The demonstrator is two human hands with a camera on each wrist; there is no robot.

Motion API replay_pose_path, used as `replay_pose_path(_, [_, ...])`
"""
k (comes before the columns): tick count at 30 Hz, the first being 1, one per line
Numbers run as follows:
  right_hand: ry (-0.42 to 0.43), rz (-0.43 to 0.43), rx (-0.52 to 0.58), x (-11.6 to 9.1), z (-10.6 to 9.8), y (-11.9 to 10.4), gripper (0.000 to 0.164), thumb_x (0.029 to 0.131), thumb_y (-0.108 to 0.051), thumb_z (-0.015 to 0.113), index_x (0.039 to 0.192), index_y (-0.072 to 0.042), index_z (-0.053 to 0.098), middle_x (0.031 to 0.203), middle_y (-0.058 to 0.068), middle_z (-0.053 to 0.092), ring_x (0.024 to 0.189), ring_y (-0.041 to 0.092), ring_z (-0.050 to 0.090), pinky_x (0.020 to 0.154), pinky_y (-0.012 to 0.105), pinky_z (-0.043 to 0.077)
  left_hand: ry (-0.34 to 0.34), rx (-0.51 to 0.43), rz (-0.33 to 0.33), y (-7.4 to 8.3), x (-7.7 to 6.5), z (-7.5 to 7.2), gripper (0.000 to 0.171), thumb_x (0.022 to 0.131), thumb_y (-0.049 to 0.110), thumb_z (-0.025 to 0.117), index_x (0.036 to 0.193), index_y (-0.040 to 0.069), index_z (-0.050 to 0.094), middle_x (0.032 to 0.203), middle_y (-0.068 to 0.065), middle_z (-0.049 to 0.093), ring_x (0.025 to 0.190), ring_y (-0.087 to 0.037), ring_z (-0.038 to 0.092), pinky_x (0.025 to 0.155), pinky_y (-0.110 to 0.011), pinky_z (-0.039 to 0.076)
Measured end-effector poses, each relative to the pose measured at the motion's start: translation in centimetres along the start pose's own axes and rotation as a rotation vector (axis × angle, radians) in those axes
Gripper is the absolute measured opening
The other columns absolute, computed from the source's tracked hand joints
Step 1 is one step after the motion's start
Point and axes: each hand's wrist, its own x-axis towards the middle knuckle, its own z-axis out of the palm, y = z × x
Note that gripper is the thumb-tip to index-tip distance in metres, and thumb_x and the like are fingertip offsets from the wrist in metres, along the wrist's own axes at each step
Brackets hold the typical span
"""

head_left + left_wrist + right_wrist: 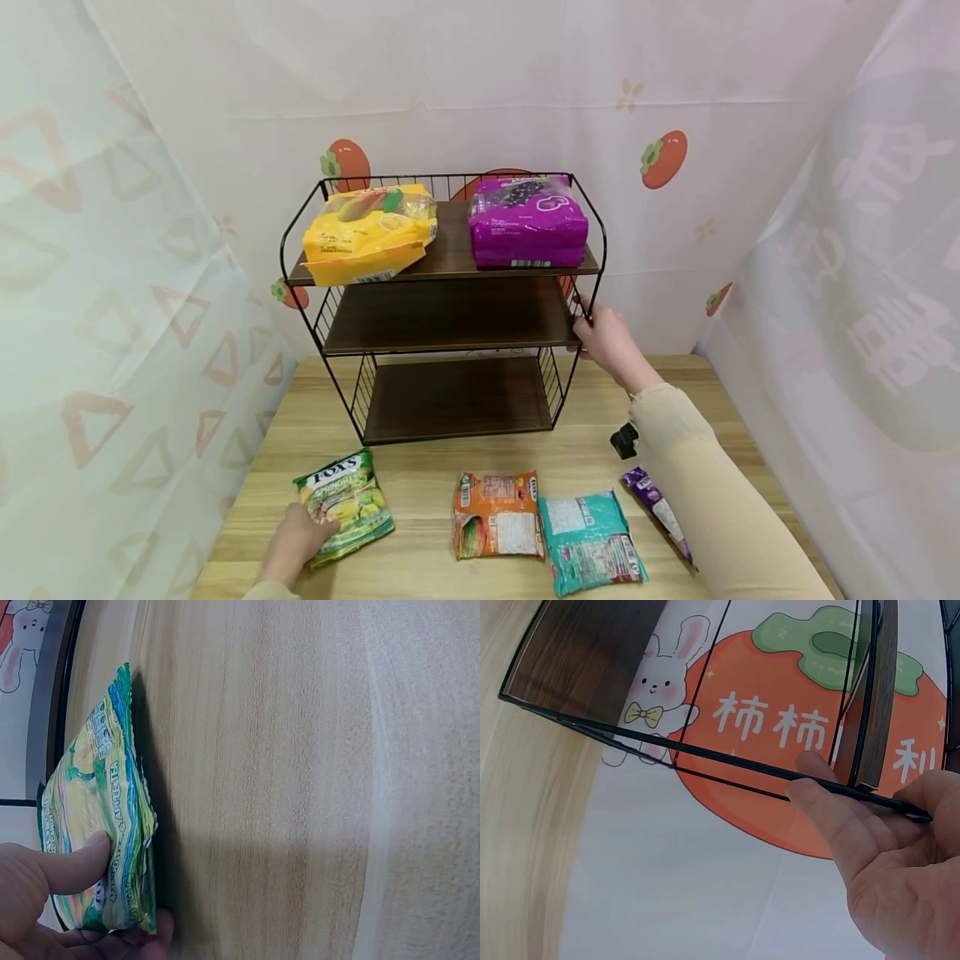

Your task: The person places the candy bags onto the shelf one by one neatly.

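My left hand (292, 540) holds a green Fox's candy bag (354, 500) at the table's front left. In the left wrist view the thumb (79, 864) lies across the bag's printed face, with fingers under its lower edge. The bag stands tilted up from the wood there. My right hand (613, 343) grips the right side frame of a three-tier shelf rack (453, 315) at its middle level. The right wrist view shows the fingers (832, 817) around the black wire of that frame, beside the shelf board's end.
On the top shelf sit a yellow bag (367, 233) and a purple bag (528, 223). An orange bag (498, 517), a teal bag (592, 542) and a purple packet (660, 508) lie on the table (427, 467). A small black object (624, 440) is near the right forearm.
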Motion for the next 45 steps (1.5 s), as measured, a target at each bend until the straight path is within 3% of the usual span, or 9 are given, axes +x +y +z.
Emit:
replay_pose_path(7, [-0.001,0.006,0.002,0.1,-0.1,0.2,0.06,0.107,-0.013,0.036,0.164,-0.008,0.018,0.136,0.035,0.056,0.099,0.038,0.073,0.086,0.042,0.059,0.031,-0.026,0.009,0.0,0.3,0.1,0.076,0.09,0.026,0.075,0.121,-0.027,0.031,0.109,-0.045,0.055,0.106,-0.06,0.057,0.086,-0.06,0.051])
replay_pose_path(13, [0.001,-0.006,0.001,0.1,-0.1,0.2,0.06,0.107,-0.013,0.036,0.164,-0.007,0.019,0.134,0.036,0.057,0.098,0.038,0.073,0.084,0.04,0.06,0.066,-0.06,0.047,-0.1,0.3,0.1,0.074,0.088,0.019,0.073,0.125,-0.027,0.03,0.113,-0.048,0.054,0.107,-0.061,0.057,0.086,-0.061,0.05])
replay_pose_path(19, [-0.003,-0.011,-0.007,0.1,0.0,0.1,0.06,0.107,-0.013,0.036,0.164,-0.006,0.019,0.138,0.036,0.054,0.1,0.041,0.073,0.084,0.04,0.06,0.096,-0.144,0.108,-0.6,0.3,-0.1,0.056,0.078,0.006,0.068,0.116,-0.022,0.037,0.104,-0.04,0.058,0.094,-0.048,0.062,0.082,-0.057,0.051])
replay_pose_path(25, [-0.007,-0.002,0.003,0.1,0.0,0.0,0.06,0.107,-0.013,0.036,0.164,-0.006,0.017,0.139,0.037,0.053,0.102,0.042,0.072,0.085,0.041,0.059,0.004,-0.29,0.038,-0.8,0.7,-0.6,0.048,0.079,-0.002,0.069,0.114,-0.016,0.04,0.105,-0.034,0.055,0.093,-0.038,0.059,0.076,-0.044,0.053])
replay_pose_path(28, [-0.002,-0.002,-0.005,0.0,-0.1,0.0,0.06,0.107,-0.013,0.036,0.164,-0.006,0.018,0.137,0.036,0.056,0.1,0.039,0.073,0.084,0.04,0.06,-0.054,-0.4,-0.004,-0.6,0.6,-0.9,0.046,0.081,-0.006,0.069,0.115,-0.014,0.039,0.1,-0.028,0.052,0.075,-0.024,0.057,0.061,-0.033,0.051])
replay_pose_path(31, [-0.002,-0.002,-0.006,0.0,-0.1,0.0,0.06,0.107,-0.013,0.036,0.164,-0.006,0.018,0.137,0.036,0.056,0.098,0.037,0.074,0.085,0.041,0.059,-0.089,-0.499,-0.04,-0.3,0.2,-1.1,0.047,0.083,-0.008,0.067,0.119,-0.011,0.038,0.095,-0.022,0.052,0.055,-0.012,0.045,0.049,-0.026,0.042])
replay_pose_path(35, [-0.005,-0.004,-0.007,0.0,0.0,0.0,0.06,0.107,-0.013,0.035,0.164,-0.005,0.017,0.139,0.037,0.054,0.098,0.036,0.074,0.087,0.044,0.058,-0.113,-0.638,-0.041,-0.1,-0.2,-1.2,0.051,0.084,-0.011,0.064,0.126,-0.012,0.033,0.097,-0.024,0.053,0.058,-0.014,0.056,0.053,-0.031,0.055])
replay_pose_path(38, [-0.001,-0.008,-0.016,0.0,0.0,0.1,0.06,0.107,-0.013,0.035,0.163,-0.005,0.017,0.141,0.037,0.052,0.098,0.036,0.074,0.087,0.043,0.059,-0.123,-0.715,-0.045,0.0,-0.3,-1.2,0.053,0.086,-0.013,0.063,0.128,-0.012,0.031,0.101,-0.026,0.052,0.075,-0.023,0.067,0.066,-0.043,0.061])
replay_pose_path(45, [-0.001,0.005,-0.017,-0.1,-0.1,-0.1,0.06,0.107,-0.012,0.035,0.164,-0.007,0.018,0.142,0.036,0.05,0.099,0.036,0.074,0.086,0.041,0.059,-0.154,-0.78,-0.06,0.2,-0.4,-1.7,0.052,0.088,-0.009,0.064,0.128,-0.008,0.03,0.101,-0.022,0.056,0.077,-0.024,0.066,0.071,-0.048,0.061])
